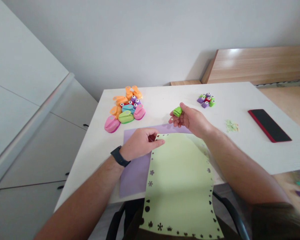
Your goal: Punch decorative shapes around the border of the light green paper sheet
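Note:
My left hand (pixel 145 142) pinches the upper left corner of a pale green paper sheet (pixel 181 180), thumb on top. Small punched shapes, such as flowers, a crown and a circle, run along the sheet's edges. The lower part of the sheet hangs past the table's front edge toward my lap. Above the sheet's top edge, my right hand (pixel 190 120) holds a small green craft punch (pixel 177 111) between thumb and fingers, apart from the paper. A tiny pale cut-out (pixel 172 119) rests on its fingertips. Beneath the green sheet lies a purple sheet (pixel 133 176).
Large and small craft punches (pixel 126 116) in several colours cluster at the table's back left. More small punches (pixel 207 100) stand at the back right. A heap of paper cut-outs (pixel 231 125) lies right of my right forearm, beside a dark phone-like slab with a red edge (pixel 269 125).

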Demonstrator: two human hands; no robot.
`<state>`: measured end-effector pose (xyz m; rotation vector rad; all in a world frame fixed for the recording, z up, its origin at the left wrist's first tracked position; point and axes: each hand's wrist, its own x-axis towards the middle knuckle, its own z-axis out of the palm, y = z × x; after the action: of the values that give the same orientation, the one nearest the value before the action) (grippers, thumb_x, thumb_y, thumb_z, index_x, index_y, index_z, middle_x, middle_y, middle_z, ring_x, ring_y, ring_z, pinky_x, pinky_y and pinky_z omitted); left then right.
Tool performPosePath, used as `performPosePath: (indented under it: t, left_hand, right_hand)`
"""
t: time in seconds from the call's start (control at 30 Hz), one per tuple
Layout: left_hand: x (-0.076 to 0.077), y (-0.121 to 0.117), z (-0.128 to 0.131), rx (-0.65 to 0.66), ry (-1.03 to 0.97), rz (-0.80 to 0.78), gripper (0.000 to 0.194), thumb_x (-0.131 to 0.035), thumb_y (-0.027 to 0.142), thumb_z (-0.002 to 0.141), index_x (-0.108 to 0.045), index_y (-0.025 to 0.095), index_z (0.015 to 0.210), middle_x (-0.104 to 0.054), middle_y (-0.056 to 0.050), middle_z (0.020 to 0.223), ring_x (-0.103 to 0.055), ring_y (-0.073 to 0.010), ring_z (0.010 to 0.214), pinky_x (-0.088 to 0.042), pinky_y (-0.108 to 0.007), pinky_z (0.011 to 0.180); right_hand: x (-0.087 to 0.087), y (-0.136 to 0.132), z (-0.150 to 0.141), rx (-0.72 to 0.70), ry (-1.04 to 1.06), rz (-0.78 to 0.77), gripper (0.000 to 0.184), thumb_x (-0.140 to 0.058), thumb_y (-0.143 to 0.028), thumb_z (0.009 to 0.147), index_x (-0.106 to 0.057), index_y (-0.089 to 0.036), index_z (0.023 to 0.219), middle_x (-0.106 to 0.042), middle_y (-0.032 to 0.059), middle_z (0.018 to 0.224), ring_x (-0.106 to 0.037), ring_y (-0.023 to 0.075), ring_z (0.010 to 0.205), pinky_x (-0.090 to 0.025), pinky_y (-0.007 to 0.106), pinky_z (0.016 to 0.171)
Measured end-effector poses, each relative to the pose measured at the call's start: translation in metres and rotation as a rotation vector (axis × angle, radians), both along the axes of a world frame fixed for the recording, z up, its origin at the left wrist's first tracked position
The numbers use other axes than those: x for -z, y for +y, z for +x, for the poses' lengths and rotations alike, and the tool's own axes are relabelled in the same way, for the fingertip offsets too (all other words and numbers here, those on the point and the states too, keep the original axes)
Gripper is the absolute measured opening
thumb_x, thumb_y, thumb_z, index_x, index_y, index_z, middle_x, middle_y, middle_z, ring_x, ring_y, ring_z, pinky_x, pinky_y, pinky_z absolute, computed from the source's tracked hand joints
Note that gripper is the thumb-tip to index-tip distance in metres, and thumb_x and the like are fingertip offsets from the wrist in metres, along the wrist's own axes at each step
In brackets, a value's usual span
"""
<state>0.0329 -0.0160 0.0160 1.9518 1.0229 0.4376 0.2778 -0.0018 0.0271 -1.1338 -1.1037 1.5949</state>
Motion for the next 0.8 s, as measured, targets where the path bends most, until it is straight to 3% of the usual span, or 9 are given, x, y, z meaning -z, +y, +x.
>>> performPosePath:
  t: [0.17,0.5,0.8]
  left_hand:
    - [0.000,0.003,-0.001,-0.042,-0.034,-0.059,0.040,-0.067,0.049,0.088,-0.051,0.018,0.068,-0.044,0.005,0.060,-0.037,-0.0092,0.056,-0.028,-0.024,0.052]
    - [0.000,0.005,-0.001,-0.091,-0.129,-0.171,0.038,-0.069,0.050,0.086,-0.054,0.017,0.073,-0.048,0.005,0.062,-0.040,-0.0087,0.055,-0.029,-0.023,0.051]
    - [0.001,0.006,0.003,-0.118,-0.204,-0.265,0.032,-0.073,0.047,0.083,-0.063,0.016,0.080,-0.061,0.003,0.070,-0.050,-0.0100,0.059,-0.037,-0.022,0.053]
  right_hand:
    - [0.002,0.000,0.002,0.016,-0.040,0.044,0.055,-0.048,-0.066,0.097,-0.069,-0.015,0.090,-0.076,0.0132,0.089,-0.063,0.0178,0.066,-0.047,0.033,0.065]
    - [0.000,0.004,0.018,0.029,-0.161,0.111,0.061,-0.049,-0.074,0.093,-0.069,-0.017,0.084,-0.075,0.0138,0.086,-0.062,0.0197,0.067,-0.044,0.034,0.062]
    - [-0.006,0.006,0.054,0.064,-0.457,0.192,0.068,-0.044,-0.078,0.093,-0.070,-0.017,0.077,-0.074,0.0136,0.080,-0.059,0.0195,0.064,-0.040,0.035,0.058]
